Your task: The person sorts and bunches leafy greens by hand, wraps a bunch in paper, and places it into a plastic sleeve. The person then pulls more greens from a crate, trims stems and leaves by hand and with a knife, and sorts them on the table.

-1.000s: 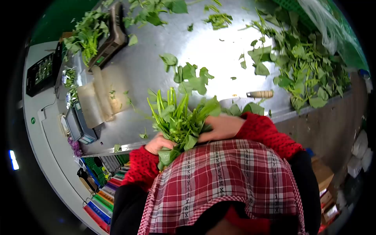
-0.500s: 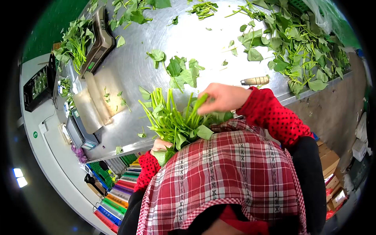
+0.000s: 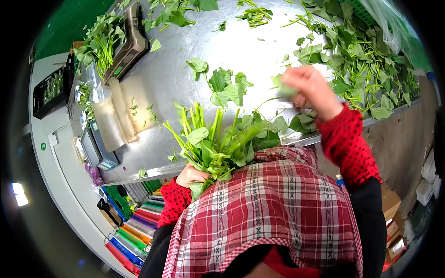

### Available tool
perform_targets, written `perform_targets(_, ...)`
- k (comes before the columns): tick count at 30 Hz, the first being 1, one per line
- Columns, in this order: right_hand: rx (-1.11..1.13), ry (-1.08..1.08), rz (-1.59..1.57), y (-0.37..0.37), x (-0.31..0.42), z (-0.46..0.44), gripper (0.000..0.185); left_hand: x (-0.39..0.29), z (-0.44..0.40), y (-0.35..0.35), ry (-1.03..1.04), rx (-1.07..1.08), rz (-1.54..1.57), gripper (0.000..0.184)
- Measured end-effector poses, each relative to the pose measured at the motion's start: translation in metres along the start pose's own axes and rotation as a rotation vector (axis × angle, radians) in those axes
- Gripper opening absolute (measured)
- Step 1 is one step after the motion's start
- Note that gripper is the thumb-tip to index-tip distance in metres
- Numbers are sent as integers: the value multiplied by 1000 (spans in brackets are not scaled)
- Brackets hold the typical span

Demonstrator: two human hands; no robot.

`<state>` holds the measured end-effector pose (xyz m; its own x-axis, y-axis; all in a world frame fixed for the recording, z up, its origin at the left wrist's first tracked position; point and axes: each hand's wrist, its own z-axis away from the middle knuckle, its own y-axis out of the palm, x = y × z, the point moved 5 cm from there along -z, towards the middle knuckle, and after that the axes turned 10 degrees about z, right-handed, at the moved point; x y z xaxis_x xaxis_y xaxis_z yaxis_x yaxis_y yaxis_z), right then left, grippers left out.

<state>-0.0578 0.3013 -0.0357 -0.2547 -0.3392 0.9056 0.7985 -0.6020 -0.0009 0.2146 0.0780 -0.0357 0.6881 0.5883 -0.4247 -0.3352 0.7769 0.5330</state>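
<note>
My left hand [image 3: 192, 175] is closed around a bunch of leafy greens [image 3: 211, 148], held against the apron [image 3: 273, 199] at the table's near edge. Its cut stems point up and away from me. Out to the right, my right hand [image 3: 313, 90] is raised above the table, smeared by motion. A blurred green leaf [image 3: 282, 86] shows at its fingertips, and a thin stem curves below it toward the bunch. The wooden handle on the table is mostly hidden behind this hand. Loose leaves [image 3: 227, 85] lie just beyond the bunch.
A metal table [image 3: 185, 41] carries a large heap of greens [image 3: 366, 69] at right and a small stem bundle [image 3: 256, 17] at the back. At left stand a scale [image 3: 127, 46] with greens on it, a tan board [image 3: 141, 92] and a grey device [image 3: 98, 149]. Coloured folders [image 3: 134, 231] sit below.
My right hand has moved from the bunch's stems up and to the right, over the wooden handle. The bunch has fewer upright stems on its right side. My left hand keeps its hold.
</note>
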Motion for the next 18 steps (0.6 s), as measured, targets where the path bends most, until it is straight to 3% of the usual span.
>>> perform_targets(1, -107, -78, 9, -20, 12, -2, 26, -2, 1, 3, -3, 8, -19, 78)
perform_targets(2, -10, -50, 255, -12, 20, -2, 25, -6, 0, 6, -5, 12, -42, 78)
perform_targets(3, 72, -39, 173, 17, 36, 3, 25, -9, 1, 9, -10, 21, -66, 78)
perform_targets(5, 433, -147, 393, 60, 52, 12, 22, -15, 2, 14, -17, 33, -122, 79)
perform_targets(7, 456, -379, 278, 77, 46, 9, 18, -16, 4, 14, 21, 35, -160, 81)
perform_targets(8, 291, -400, 243, 66, 41, 3, 18, -16, 6, 14, 32, 46, -157, 81)
perform_targets(9, 113, -382, -3, 47, 26, -11, 19, -16, 8, 15, 46, 55, -151, 81)
perform_targets(11, 19, -76, -36, 3, 33, -10, 26, -15, 12, 19, 74, 46, -80, 79)
perform_targets(13, 178, -109, 54, 35, 57, -8, 39, -19, 10, 24, 31, 63, -132, 77)
perform_targets(14, 272, -144, 97, 58, 53, -11, 37, -18, 6, 20, 6, 105, -244, 74)
perform_targets(15, 363, -213, 348, 74, 65, -9, 30, -23, 4, 25, 12, 107, -244, 74)
perform_targets(17, 393, -507, 453, 87, 70, -7, 19, -33, 5, 45, -49, 123, -221, 74)
perform_targets(18, 303, -610, 312, 80, 74, -6, 19, -36, 6, 48, 5, 104, -313, 77)
